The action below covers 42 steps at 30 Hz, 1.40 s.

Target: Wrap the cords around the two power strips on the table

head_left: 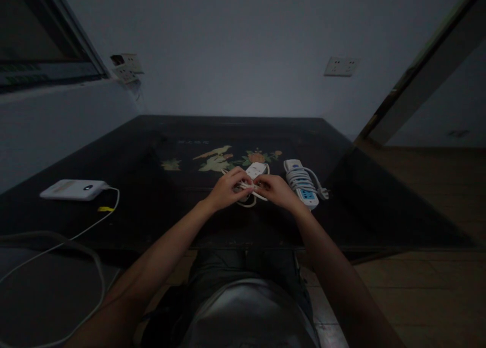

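Note:
In the head view, a white power strip (255,170) lies on the dark table in front of me, partly covered by my hands. Its white cord (259,192) is bunched and looped at the near end of the strip. My left hand (231,187) grips the cord from the left, fingers curled in. From the right, my right hand (276,190) pinches the same cord, its fingertips almost meeting those of the left. Just beyond the right hand lies a second power strip (307,197), white with blue sockets, its grey-white cord wound around its middle.
A white power bank (74,189) with a cable sits at the table's left, near a small yellow piece (105,209). The dark table (152,221) carries a bird-and-flower picture and meets the wall behind. Wall sockets (340,67) are at the right and left.

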Available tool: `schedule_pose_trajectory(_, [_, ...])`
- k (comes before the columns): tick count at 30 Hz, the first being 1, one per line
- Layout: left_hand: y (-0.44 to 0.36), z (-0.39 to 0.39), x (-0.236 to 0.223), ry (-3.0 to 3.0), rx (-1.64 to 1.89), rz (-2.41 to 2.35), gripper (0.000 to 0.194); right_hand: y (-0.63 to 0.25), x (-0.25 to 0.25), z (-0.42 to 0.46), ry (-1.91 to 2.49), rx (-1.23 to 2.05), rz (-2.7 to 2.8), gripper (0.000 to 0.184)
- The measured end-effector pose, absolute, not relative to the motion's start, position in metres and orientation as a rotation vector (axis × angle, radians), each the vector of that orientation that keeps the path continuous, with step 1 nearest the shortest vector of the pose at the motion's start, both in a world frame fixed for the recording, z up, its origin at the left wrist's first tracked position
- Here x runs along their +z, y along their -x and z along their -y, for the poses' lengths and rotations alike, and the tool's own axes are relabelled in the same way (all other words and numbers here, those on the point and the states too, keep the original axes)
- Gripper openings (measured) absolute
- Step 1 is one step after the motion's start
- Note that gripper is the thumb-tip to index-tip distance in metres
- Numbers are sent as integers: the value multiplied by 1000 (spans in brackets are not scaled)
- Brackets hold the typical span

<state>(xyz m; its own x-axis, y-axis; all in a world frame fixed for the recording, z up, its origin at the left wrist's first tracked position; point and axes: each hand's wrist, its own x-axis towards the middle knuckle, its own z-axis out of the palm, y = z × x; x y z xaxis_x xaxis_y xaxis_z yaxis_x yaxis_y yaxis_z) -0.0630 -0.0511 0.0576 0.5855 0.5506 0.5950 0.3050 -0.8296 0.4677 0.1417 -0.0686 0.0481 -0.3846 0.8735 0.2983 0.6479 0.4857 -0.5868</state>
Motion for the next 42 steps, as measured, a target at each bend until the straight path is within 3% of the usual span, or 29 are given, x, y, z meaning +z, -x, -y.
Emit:
schedule_pose_trajectory(16, [58, 47, 49, -2353, 1343, -808, 22, -133, 38, 62, 1440, 495, 1711, 12])
schedule_pose_trajectory(28, [65, 39, 54, -2261, 1067, -896, 26, -144, 23, 44, 1280, 722, 1320, 32])
schedule_pose_trajectory(36, [63, 31, 56, -2086, 1060, -950, 16, -142, 27, 46, 1301, 713, 1313, 32])
schedule_pose_trajectory(42, [61, 27, 70, -2419, 702, -1172, 16, -141, 29, 49, 1312, 713, 1316, 31])
